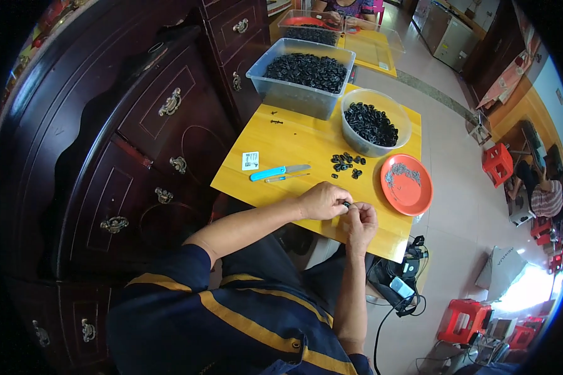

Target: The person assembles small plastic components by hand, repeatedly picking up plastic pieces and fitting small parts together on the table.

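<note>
Over the near edge of the yellow table point(256, 190), my two hands meet. My left hand point(322, 200) is closed on a small black plastic part point(346, 204), mostly covered by the fingers. My right hand point(361, 224) pinches against the same spot; whatever its fingertips hold is too small to make out. Just beyond them lies a loose group of similar black parts point(342, 166). A red plate point(413, 199) to the right carries many tiny grey metal pieces point(403, 175). Left of the parts rest a blue-handled knife point(275, 172) and a thin pen-like tool point(286, 178).
A clear bin point(275, 90) and a round tub point(394, 147), both filled with black parts, stand at the far side. A white label point(250, 160) lies at left. Dark cabinets point(156, 119) flank the table. Another person point(350, 7) sits beyond; red stools point(463, 320) stand right.
</note>
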The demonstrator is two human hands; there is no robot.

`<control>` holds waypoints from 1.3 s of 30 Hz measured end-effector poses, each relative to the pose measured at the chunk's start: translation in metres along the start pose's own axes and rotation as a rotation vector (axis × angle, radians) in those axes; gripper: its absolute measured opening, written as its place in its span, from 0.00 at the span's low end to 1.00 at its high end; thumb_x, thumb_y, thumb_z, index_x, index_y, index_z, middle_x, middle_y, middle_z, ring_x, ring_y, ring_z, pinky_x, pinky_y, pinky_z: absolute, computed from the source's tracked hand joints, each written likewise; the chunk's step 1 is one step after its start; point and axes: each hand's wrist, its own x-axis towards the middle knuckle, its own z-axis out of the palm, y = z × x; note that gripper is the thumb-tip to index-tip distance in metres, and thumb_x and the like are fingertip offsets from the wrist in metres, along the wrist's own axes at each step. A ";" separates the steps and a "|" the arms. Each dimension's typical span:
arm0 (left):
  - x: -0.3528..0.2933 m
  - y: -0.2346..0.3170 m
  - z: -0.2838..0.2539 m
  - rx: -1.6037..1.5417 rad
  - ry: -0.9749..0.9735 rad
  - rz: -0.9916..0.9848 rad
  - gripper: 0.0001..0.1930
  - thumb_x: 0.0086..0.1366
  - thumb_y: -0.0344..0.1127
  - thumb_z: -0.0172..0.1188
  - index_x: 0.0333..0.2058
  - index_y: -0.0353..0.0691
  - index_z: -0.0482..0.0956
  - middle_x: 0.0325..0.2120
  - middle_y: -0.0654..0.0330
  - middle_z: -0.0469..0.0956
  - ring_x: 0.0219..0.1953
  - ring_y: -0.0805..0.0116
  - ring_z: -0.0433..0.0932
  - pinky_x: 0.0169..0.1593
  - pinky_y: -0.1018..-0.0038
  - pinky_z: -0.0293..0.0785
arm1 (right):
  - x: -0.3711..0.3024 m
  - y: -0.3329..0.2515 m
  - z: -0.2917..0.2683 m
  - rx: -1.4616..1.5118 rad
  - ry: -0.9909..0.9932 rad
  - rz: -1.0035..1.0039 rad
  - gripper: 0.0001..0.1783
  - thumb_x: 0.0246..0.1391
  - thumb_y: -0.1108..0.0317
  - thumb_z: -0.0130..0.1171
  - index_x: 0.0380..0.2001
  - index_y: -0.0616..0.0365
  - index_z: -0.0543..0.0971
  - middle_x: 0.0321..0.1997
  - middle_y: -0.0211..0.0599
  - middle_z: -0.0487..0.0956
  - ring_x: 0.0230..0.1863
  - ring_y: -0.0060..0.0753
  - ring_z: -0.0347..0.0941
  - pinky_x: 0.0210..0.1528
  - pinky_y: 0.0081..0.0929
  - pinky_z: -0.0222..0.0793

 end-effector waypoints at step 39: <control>0.065 -0.057 -0.018 0.542 0.096 -0.040 0.12 0.61 0.34 0.55 0.42 0.44 0.81 0.38 0.55 0.79 0.41 0.52 0.79 0.43 0.57 0.76 | -0.007 0.013 -0.002 -0.442 -0.067 -0.195 0.03 0.56 0.74 0.61 0.32 0.60 0.77 0.22 0.23 0.75 0.24 0.11 0.68 0.28 0.15 0.66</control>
